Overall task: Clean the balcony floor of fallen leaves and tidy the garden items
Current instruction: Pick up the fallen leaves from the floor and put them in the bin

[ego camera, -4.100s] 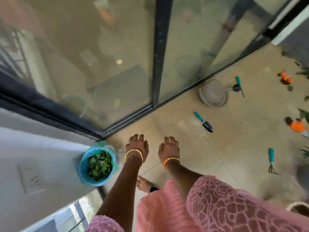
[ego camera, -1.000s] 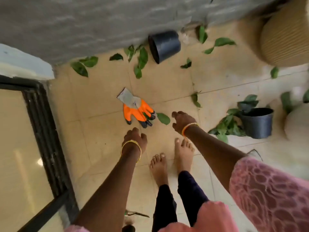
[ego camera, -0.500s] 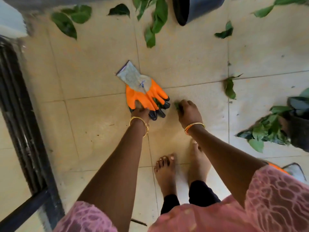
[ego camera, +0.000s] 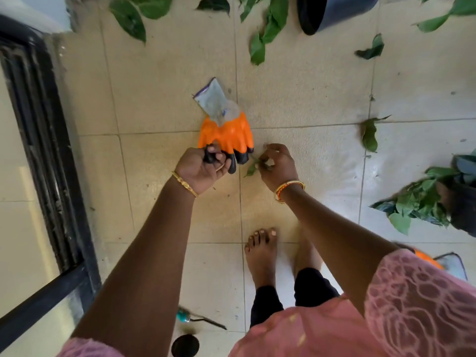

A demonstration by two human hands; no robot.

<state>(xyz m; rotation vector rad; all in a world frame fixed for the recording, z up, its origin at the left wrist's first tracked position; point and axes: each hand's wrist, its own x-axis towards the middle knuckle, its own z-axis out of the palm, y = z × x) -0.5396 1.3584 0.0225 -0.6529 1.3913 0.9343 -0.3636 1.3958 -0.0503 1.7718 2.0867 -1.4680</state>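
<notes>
An orange garden glove [ego camera: 226, 132] with black fingertips and a grey cuff lies on the beige tiled floor [ego camera: 159, 99]. My left hand [ego camera: 202, 167] grips its black fingertips. Just to the right, my right hand [ego camera: 277, 164] pinches a small green leaf [ego camera: 251, 169]. Several fallen leaves lie scattered across the far tiles, one big leaf [ego camera: 128, 18] at the upper left and a curled leaf [ego camera: 369, 135] to the right.
A black pot [ego camera: 332, 9] lies tipped at the top. A second black pot [ego camera: 463, 202] with a leafy plant [ego camera: 414, 199] lies at the right. A black sliding-door track [ego camera: 49, 150] runs along the left. A teal-handled tool [ego camera: 195, 319] lies behind my bare feet [ego camera: 261, 253]. Another orange glove [ego camera: 432, 261] peeks past my sleeve.
I turned from the leaf bucket to this spot and bent down. My left hand took hold of the glove's fingertips and my right hand picked the small leaf off the tile.
</notes>
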